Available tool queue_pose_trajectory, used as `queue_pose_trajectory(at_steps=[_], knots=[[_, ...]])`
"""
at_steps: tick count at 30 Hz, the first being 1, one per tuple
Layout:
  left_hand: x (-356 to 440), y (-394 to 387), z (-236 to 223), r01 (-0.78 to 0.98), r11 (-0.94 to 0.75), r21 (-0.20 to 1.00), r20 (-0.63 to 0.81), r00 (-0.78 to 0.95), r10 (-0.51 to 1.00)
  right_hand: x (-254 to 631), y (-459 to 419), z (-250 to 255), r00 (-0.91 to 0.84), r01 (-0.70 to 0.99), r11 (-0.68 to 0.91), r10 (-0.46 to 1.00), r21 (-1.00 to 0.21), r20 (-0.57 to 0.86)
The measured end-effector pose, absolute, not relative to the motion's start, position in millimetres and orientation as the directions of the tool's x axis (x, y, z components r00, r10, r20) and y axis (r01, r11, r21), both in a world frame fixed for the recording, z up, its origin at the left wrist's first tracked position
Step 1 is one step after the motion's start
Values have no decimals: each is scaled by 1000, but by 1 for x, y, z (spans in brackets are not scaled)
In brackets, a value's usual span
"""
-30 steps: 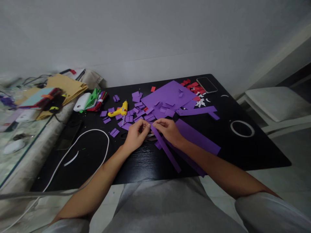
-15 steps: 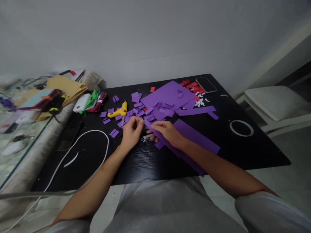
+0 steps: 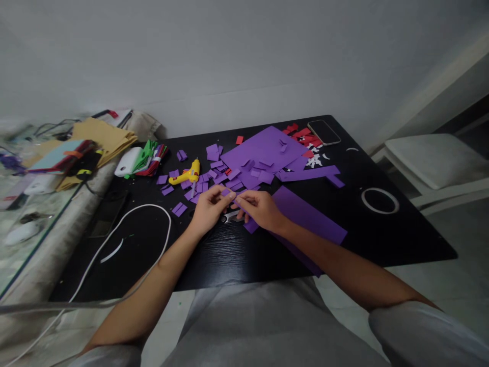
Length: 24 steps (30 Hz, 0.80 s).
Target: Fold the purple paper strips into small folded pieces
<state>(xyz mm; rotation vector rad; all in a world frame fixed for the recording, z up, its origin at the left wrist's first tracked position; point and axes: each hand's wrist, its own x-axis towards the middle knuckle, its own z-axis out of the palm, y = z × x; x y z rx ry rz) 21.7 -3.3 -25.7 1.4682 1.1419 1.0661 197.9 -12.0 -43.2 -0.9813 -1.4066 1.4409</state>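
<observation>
Strip of flat purple paper [image 3: 227,192], held two-handed.
Left hand [image 3: 208,208], apart earlier, now pinches it beside right hand [image 3: 263,209], likewise pinching; glossy black wood-grained counter [image 3: 216,255] beneath.

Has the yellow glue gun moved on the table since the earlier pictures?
No; the yellow glue gun keeps its place against the black table.

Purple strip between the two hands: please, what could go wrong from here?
The narrow purple strip, pinched by the left hand and the right hand, might crease or tear. The metal tool, apparently scissors, lies close to both hands and could nick skin. The white cable loops close by the left forearm and might get snagged.
</observation>
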Motion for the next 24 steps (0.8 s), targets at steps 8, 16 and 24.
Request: queue_pose_trajectory(at_steps=[8,16,24], knots=[[17,0,-21,133,-94,987,76,130,989,201,-9,-34,-427,-136,-171,899,-976,-98],[16,-2,-22,59,-58,997,48,157,986,201,-11,-34,-392,-93,-76,919,-993,-34],[11,2,-23,104,-31,994,13,175,984,202,-12,-35,-377,-53,7,926,-999,27]])
